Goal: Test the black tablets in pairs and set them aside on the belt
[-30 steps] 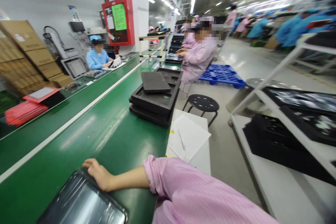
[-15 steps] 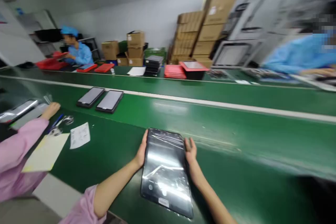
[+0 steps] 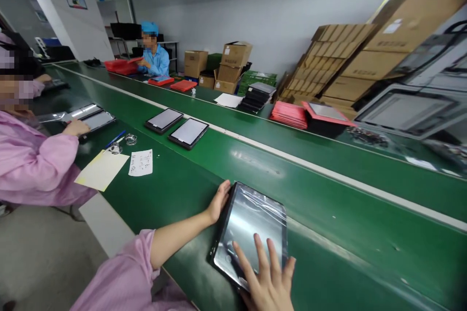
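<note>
A black tablet in clear plastic film lies on the green conveyor belt, turned at an angle. My left hand grips its upper left edge, reaching in from a pink sleeve. My right hand lies across the lower part of the screen with its fingers spread. That hand covers the tablet's bottom corner.
At the left, a co-worker in pink has a hand on a wrapped tablet. Two more tablets lie on the belt near papers and a blue pen. Beyond stand a second belt, cardboard boxes and red trays.
My view has swung further along the belt. The tablet has turned, and my right hand has moved from its right edge onto the screen, with its fingers spread.
</note>
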